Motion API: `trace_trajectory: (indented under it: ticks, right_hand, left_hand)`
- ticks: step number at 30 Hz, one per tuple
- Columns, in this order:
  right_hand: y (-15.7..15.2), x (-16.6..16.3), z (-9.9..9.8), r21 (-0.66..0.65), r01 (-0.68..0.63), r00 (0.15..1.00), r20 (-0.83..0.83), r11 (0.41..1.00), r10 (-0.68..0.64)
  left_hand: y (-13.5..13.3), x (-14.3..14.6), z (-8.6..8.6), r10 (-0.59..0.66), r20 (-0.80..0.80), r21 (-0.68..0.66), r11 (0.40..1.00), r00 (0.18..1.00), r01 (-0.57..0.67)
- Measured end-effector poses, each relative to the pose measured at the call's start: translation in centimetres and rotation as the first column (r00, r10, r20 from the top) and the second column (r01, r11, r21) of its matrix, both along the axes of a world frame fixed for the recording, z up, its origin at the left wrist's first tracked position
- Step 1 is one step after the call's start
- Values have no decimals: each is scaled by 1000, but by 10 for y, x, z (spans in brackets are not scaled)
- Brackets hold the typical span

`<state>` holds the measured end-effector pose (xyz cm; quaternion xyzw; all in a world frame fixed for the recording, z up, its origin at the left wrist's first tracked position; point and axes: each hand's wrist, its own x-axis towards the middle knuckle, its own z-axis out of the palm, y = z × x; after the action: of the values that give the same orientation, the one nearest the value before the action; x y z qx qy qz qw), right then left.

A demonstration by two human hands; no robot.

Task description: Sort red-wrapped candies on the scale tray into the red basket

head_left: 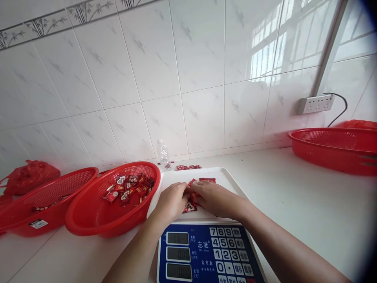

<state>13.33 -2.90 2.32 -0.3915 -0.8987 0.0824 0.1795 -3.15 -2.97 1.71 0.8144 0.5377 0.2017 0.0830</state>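
Observation:
My left hand (176, 199) and my right hand (215, 198) meet over the white tray (231, 181) of a digital scale. Both have their fingers curled in on red-wrapped candies (190, 207), which show between and below the fingertips. Part of this small pile is hidden under my hands. One more red wrapper (207, 180) lies on the tray just beyond my right hand. In front is the scale's blue panel (203, 259) with its keypad and three small displays; its lower edge is cut off.
Left of the scale, a red plastic basket (88, 224) holds several wrapped candies (129, 188). Another red basket (17, 220) and a red plastic bag (32, 177) stand farther left. A clear bottle (163, 155) and red packets (188, 167) sit behind the tray. At right is a red basket (332, 157).

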Motion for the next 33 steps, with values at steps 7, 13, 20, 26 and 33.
trace_trajectory:
  ticks: [7, 13, 20, 26, 33]
  right_hand:
    - [-2, 0, 3, 16, 105, 994, -25, 994, -104]
    - [-1, -2, 9, 38, 258, 965, -50, 965, -256]
    - [-3, 12, 19, -2, 310, 951, -2, 951, -311]
    - [-1, 37, 23, -68, 298, 952, 85, 952, -293]
    - [4, 34, 15, -148, 202, 975, 122, 968, -185]
  left_hand:
    - [-2, 1, 5, 35, 40, 29, 999, 999, -37]
    - [-2, 0, 7, 48, 129, 81, 995, 990, -58]
    - [-11, -6, 16, 26, 115, -2, 1000, 993, -26]
    - [-16, -11, 18, -91, 67, -149, 984, 994, 100]
    - [-4, -8, 4, -53, 36, -100, 993, 998, 57]
